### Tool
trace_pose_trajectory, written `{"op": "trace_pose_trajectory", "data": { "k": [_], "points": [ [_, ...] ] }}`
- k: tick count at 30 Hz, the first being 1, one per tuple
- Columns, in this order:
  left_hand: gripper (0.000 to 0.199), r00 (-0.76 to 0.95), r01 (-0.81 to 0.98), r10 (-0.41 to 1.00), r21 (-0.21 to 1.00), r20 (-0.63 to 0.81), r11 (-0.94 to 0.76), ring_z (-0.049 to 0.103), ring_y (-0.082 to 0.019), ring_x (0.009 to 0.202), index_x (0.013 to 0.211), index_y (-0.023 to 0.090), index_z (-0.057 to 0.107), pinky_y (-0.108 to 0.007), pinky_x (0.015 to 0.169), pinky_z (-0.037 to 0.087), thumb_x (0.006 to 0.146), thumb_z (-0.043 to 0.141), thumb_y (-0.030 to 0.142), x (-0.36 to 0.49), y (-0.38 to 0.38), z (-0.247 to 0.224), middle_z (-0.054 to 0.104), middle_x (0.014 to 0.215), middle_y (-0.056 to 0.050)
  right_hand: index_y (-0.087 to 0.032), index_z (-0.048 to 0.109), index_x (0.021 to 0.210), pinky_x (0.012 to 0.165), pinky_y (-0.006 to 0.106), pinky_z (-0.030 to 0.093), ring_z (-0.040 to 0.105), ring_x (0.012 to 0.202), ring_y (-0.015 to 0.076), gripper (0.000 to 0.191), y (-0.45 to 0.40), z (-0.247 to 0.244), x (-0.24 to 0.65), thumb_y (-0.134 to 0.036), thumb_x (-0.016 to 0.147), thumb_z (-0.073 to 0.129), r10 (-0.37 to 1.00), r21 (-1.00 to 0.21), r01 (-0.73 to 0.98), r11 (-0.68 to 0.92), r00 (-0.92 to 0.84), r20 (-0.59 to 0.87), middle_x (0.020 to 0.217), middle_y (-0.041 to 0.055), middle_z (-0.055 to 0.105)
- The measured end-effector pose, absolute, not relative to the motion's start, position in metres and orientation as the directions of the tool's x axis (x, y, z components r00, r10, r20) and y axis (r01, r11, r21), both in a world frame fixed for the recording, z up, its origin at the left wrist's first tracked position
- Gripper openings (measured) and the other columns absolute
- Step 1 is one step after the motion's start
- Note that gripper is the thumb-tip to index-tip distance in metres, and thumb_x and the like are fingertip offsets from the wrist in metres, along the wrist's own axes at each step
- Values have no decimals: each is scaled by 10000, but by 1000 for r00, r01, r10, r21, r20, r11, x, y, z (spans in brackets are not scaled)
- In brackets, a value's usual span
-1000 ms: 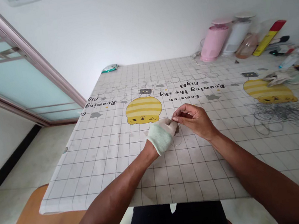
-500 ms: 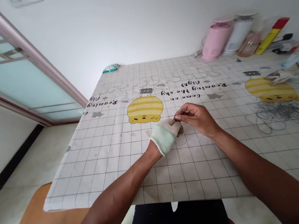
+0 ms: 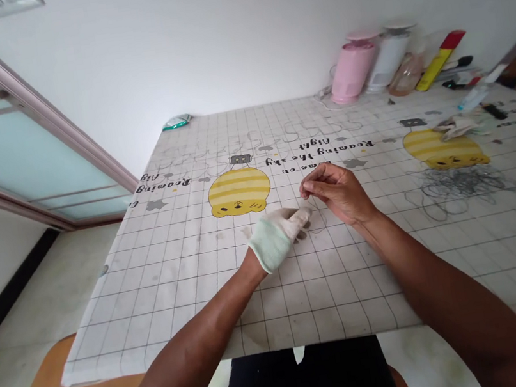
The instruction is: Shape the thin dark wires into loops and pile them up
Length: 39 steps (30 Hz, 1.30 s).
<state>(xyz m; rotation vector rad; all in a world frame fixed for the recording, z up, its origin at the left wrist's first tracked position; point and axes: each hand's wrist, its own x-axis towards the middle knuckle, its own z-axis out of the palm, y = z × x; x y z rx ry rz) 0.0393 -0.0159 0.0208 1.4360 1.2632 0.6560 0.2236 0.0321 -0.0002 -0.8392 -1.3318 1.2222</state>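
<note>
The right hand (image 3: 338,191) has drawn back from the gloved left hand (image 3: 276,234), fingertips pinched on a thin wire (image 3: 315,211) over the table (image 3: 330,286). The left's fingers press it down; pulling it taut likely follows.

My gloved left hand (image 3: 277,237) lies fingers extended; my bare right hand (image 3: 338,193) pinches thumb to forefinger just beside it.

Pale knit glove on left hand (image 3: 274,237), right hand (image 3: 340,194) bare, arms unsleeved
</note>
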Motion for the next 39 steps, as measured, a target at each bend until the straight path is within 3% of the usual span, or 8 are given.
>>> {"op": "trace_pose_trajectory", "data": {
  "k": [8,18,22,25,27,30,34,39],
  "points": [
    [219,226,180,898,923,-376,341,629,-111,568,808,147,732,-233,507,470,917,599,283,49,-18,17,765,793,-76,-220,709,872,774,376,577,656,788,186,270,26,3,218,-470,854,811,945,-973,-164,163,-256,201,846,45,723],
    [276,194,219,914,924,-356,314,648,-122,594,816,167,725,-234,535,484,938,597,380,43,-13,11,759,772,-65,-221,799,942,772,358,578,659,796,175,276,24,-2,216,-448,795,859,945,-989,-36,145,-289,149,971,54,753],
    [331,142,348,965,924,-219,158,690,-165,697,816,207,749,-265,608,517,942,556,445,34,-5,16,766,826,-51,-235,814,917,731,354,565,647,767,179,257,23,-6,212,-478,833,820,943,-981,11,195,-276,185,911,50,751],
    [278,49,415,997,909,-61,35,713,-195,884,976,252,787,-276,750,540,915,582,430,25,5,17,779,949,-31,-243,809,907,692,328,532,620,724,161,243,20,-5,209,-482,875,782,926,-972,72,225,-326,190,824,22,718],
    [275,12,376,999,926,-46,38,710,-197,950,1053,261,789,-274,821,539,887,618,397,21,10,15,782,977,-25,-243,798,888,682,317,516,602,713,154,242,18,-4,207,-482,895,760,907,-965,104,239,-379,184,786,7,689],
    [222,56,318,997,948,-54,33,702,-179,938,941,255,793,-255,820,534,885,600,349,19,14,9,774,923,-11,-242,779,879,657,313,499,590,702,156,248,14,-2,206,-484,914,735,889,-957,151,248,-428,163,750,-2,660],
    [227,80,338,996,941,-36,7,670,-151,842,853,236,774,-238,752,513,890,561,305,18,13,6,745,850,-3,-260,774,886,567,310,434,566,637,154,215,11,-3,207,-446,954,691,894,-873,350,339,-408,184,736,-4,668],
    [216,88,356,996,934,-29,-4,615,-136,742,795,222,746,-236,674,466,869,554,286,16,11,8,689,751,4,-273,763,927,674,340,470,634,741,181,174,9,-6,205,-315,1012,617,780,-632,471,615,-482,400,862,11,727]
  ]
}}
